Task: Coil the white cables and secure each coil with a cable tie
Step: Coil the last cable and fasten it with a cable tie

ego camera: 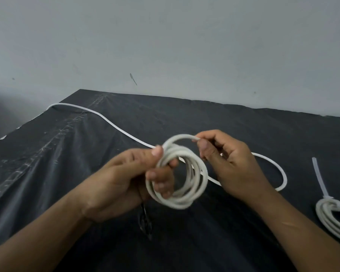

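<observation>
Head view: left hand (133, 173) has its grip clamped round the white cable coil (177, 173), fingers threaded through the loops. Right hand (230, 160) pinches the topmost loop just above that grip. Loose cable tail (106, 118) trails away across the black-covered desk (204, 122). Right of both grips, a finished coil (330, 214) lies tied with a cable tie (320, 179).

Loose cable (114, 122) crosses the table (243, 126); tied coil (334, 218) sits right.

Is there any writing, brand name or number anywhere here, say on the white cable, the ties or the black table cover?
None can be read. The coil held in both hands, the tied coil with its cable tie, the black cover and the wall show no words, labels or numbers; the pale scuffs on the cover are only marks.
</observation>
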The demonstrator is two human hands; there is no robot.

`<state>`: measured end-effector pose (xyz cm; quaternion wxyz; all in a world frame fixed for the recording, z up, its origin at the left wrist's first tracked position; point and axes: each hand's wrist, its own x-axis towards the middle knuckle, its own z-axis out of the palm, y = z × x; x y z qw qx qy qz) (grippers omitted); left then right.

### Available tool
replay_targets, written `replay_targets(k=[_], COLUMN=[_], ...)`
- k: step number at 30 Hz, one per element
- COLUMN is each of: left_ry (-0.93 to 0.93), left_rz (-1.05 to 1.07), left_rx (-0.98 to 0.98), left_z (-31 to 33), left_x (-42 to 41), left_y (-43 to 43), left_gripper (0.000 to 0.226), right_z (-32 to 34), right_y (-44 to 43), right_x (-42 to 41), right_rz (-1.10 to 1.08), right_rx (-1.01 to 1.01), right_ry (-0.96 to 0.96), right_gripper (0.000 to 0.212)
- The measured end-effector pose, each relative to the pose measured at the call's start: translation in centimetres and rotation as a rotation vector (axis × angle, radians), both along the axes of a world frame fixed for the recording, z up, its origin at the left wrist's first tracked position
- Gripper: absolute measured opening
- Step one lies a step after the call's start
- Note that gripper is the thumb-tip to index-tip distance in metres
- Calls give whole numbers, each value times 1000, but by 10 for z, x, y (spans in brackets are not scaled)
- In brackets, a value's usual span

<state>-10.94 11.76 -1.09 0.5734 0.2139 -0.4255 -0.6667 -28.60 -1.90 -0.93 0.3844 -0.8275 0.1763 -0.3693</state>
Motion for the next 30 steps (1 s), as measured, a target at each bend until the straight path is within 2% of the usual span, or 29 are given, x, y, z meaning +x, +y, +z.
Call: replay_targets(k=[2,4,8,14,19,23,25,27,30], left_ry=[154,230,261,257,279,187,114,-8,-297], left_rz=[-14,11,179,515,677,726,750,800,889], left_rx=[-7,5,34,91,98,59,27,-11,-65], left_z=[6,11,13,15,10,6,3,0,-5], left_x=[7,13,21,27,30,32,31,27,19], left_y=[-1,-1,-1,-6,-12,-13,-13,-14,-14], left_gripper=[28,29,31,31,29,38,32,30,32], right_z=[-6,-8,-8,-5,-11,-3,0,2,3], right_y=[-9,-14,-16,-20,-21,-3,11,22,34], right_x=[-5,-8,-11,-12,-11,-7,-2,4,8], right_rz=[-82,-114,-156,-356,-459,-271,-149,-26,134], right_rx=[69,57,-173,-347,-386,-484,-557,-615,-721], right_ry=[105,227,419,507,458,437,441,402,343], right_gripper=[9,8,12,16,13,5,3,10,21])
